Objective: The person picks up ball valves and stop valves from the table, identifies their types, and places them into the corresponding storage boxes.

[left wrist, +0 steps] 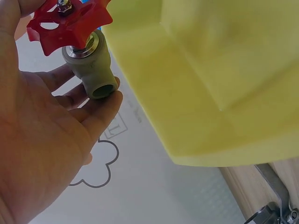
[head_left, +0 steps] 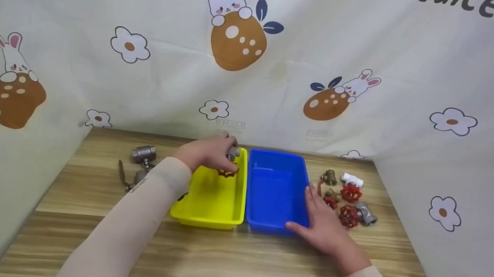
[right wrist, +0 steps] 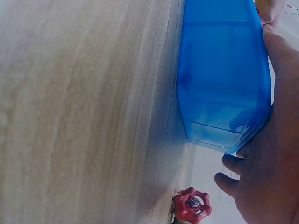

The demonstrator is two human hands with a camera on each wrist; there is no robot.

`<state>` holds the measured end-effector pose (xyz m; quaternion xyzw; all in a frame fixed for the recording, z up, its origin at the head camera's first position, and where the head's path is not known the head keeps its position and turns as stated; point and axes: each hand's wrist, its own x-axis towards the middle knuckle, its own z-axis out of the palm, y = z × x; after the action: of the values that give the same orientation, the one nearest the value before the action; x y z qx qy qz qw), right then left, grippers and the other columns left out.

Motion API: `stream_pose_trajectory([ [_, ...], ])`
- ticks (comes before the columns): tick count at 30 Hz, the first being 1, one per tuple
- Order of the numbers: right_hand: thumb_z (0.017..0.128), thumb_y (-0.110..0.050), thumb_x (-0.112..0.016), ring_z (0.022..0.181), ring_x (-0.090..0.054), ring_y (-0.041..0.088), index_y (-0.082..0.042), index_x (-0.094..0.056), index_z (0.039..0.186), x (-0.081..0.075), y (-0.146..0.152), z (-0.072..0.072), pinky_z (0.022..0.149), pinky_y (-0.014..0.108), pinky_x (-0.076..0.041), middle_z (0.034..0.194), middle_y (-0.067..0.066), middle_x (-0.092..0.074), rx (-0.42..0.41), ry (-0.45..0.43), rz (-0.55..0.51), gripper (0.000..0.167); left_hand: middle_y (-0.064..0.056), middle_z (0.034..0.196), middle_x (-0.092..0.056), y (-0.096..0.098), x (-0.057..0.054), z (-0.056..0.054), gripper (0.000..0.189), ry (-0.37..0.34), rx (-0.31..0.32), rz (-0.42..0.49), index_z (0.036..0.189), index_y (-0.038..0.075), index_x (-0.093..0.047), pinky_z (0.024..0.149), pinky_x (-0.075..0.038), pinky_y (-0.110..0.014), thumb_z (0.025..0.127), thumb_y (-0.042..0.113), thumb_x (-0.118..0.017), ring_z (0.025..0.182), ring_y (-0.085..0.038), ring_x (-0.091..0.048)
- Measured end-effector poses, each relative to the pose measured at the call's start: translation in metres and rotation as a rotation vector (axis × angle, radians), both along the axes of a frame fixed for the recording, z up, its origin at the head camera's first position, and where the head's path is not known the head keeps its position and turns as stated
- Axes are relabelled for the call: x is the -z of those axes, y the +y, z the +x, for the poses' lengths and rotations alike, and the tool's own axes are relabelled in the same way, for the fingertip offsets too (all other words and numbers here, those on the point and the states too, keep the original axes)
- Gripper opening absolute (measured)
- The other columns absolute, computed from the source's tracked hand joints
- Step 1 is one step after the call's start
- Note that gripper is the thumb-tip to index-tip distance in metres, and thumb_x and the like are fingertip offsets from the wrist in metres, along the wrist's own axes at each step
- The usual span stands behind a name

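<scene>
"Why's the left hand (head_left: 214, 151) up there?"

"Its grip is closed around a red-wheeled valve (left wrist: 93, 70), above the yellow bin (head_left: 242, 200) toward one o'clock; fingers behind the grey body, presumably for balance."

"And the right hand (head_left: 324, 224)?"

"Fingers spread, nothing grasped, against the blue bin (head_left: 271, 205) at four o'clock, likely steadying it."

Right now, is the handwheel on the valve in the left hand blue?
No, the left wrist view shows the left hand holding a grey-bodied valve whose handwheel is red.
</scene>
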<state>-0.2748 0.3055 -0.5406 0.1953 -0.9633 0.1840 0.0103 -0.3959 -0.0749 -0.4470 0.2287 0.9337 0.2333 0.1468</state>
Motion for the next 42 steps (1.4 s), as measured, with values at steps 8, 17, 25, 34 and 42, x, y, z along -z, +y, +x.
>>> stream_pose_trajectory([
  [8,0.099,-0.074,-0.066,0.165,-0.022,0.049,0.002,-0.016,0.175,0.000,0.000,-0.001,0.125,0.072,-0.030,0.183,0.022,-0.014,-0.007,0.000,-0.007,0.118,-0.009,0.134,-0.054,0.002,0.009,-0.005,0.079,-0.002,-0.012,-0.051,0.154,0.011,-0.052,0.105,-0.056,-0.046,0.089,0.047,-0.080,0.117,-0.031,-0.059],
  [17,0.100,-0.071,-0.068,0.164,-0.023,0.050,0.003,-0.016,0.174,0.000,0.000,0.000,0.125,0.072,-0.030,0.182,0.024,-0.014,-0.011,0.013,-0.002,0.117,-0.008,0.138,-0.054,0.005,0.017,-0.008,0.086,-0.053,-0.043,-0.067,0.160,0.012,-0.048,0.109,-0.054,-0.048,0.088,0.049,-0.079,0.120,-0.032,-0.058],
  [25,0.099,-0.071,-0.069,0.166,-0.020,0.046,0.000,-0.014,0.175,-0.001,0.000,0.001,0.126,0.071,-0.030,0.184,0.020,-0.012,0.006,-0.004,-0.002,0.118,-0.014,0.150,-0.050,0.009,0.022,-0.008,0.092,-0.096,-0.051,-0.081,0.164,0.007,-0.042,0.118,-0.048,-0.052,0.092,0.049,-0.078,0.127,-0.034,-0.054],
  [34,0.099,-0.072,-0.068,0.165,-0.024,0.048,0.003,-0.016,0.174,0.000,0.000,0.000,0.126,0.070,-0.030,0.183,0.021,-0.014,-0.015,0.011,-0.007,0.119,-0.011,0.138,-0.055,0.012,0.026,-0.009,0.082,-0.215,-0.102,-0.082,0.156,0.011,-0.048,0.113,-0.050,-0.049,0.090,0.046,-0.082,0.122,-0.031,-0.058],
  [42,0.099,-0.076,-0.065,0.164,-0.024,0.049,0.002,-0.016,0.175,0.000,0.000,0.000,0.126,0.070,-0.031,0.183,0.020,-0.013,-0.013,0.019,-0.007,0.119,-0.009,0.124,-0.064,0.013,0.030,-0.014,0.068,-0.254,-0.125,-0.108,0.144,0.013,-0.056,0.105,-0.051,-0.046,0.091,0.046,-0.083,0.115,-0.029,-0.061],
])
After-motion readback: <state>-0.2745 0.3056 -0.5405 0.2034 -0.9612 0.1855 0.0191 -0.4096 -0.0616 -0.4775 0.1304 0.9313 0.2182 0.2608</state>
